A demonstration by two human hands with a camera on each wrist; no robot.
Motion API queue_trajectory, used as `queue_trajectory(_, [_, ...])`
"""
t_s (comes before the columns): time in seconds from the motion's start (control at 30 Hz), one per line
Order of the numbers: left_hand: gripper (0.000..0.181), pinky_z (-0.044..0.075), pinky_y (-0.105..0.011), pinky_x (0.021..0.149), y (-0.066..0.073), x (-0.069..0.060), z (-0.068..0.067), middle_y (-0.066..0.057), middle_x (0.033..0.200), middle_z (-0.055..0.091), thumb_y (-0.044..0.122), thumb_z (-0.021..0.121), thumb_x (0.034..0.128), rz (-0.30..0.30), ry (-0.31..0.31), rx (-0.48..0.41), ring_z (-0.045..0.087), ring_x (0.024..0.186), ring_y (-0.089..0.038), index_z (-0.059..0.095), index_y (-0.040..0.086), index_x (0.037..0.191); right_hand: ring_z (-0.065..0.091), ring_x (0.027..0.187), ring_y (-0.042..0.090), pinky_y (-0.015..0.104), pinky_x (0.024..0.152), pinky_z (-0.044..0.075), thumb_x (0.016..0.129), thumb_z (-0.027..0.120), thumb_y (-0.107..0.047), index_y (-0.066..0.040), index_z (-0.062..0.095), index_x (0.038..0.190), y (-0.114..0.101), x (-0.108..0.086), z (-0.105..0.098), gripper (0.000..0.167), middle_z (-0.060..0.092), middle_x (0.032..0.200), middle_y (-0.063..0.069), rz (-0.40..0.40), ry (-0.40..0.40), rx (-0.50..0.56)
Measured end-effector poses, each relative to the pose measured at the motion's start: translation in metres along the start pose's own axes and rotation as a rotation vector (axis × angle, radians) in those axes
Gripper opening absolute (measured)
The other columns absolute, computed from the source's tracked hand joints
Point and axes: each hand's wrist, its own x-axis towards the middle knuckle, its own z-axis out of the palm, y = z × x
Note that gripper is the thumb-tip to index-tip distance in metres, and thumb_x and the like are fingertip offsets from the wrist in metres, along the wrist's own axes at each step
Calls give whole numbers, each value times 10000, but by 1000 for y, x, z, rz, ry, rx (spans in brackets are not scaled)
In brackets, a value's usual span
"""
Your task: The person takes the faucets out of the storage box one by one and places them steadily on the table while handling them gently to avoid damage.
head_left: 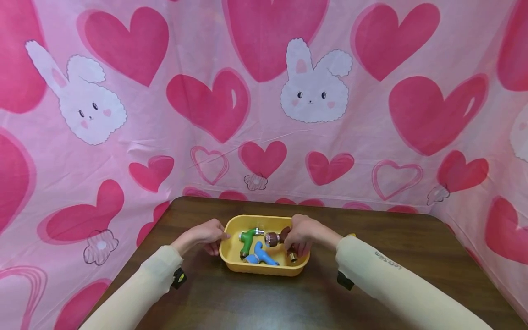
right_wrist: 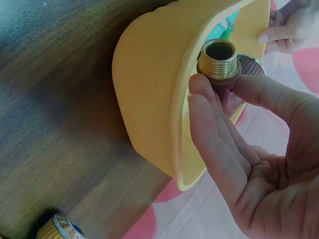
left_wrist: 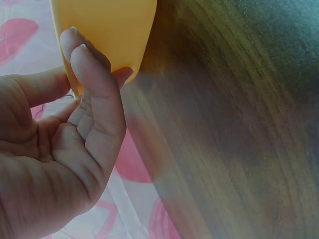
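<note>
A yellow plastic tub (head_left: 264, 270) stands on the table. My left hand (head_left: 210, 234) pinches its left rim, thumb on one side and fingers on the other; the left wrist view shows this hand (left_wrist: 70, 134) at the tub wall (left_wrist: 114, 30). Inside lie a green tap (head_left: 247, 240) and a blue tap (head_left: 261, 256). At the tub's right end, my right hand (head_left: 303, 233) holds a brown tap (head_left: 272, 239) between thumb and fingers. Its threaded brass end (right_wrist: 218, 62) shows close up in the right wrist view, beside the fingers of this hand (right_wrist: 249, 164).
The dark wooden table (head_left: 247, 302) is bounded by a pink cloth (head_left: 264, 128) with hearts and rabbits. A small gold-coloured ribbed thing (right_wrist: 60, 229) lies on the table to the tub's right, mostly cut off. Black devices (head_left: 344, 280) sit at both wrists.
</note>
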Motion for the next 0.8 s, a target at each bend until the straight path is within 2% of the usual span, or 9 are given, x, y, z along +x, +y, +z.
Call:
queue_trajectory(0.17, [275, 563, -278, 475, 0, 0, 0, -94, 594, 624, 140, 619, 1061, 3, -1, -3, 587, 453, -133, 724, -60, 903, 730, 582, 234, 350, 556, 617, 805, 891, -131, -10, 710, 796, 1, -1, -1, 217, 708, 699, 133, 11, -6, -1])
queue_trajectory(0.8, [270, 568, -279, 487, 0, -1, 0, -93, 605, 631, 145, 619, 1065, 3, -2, 17, 587, 458, -131, 731, -48, 914, 725, 570, 232, 348, 540, 614, 823, 877, -129, 0, 699, 760, 2, -6, -4, 229, 710, 682, 135, 6, -5, -14])
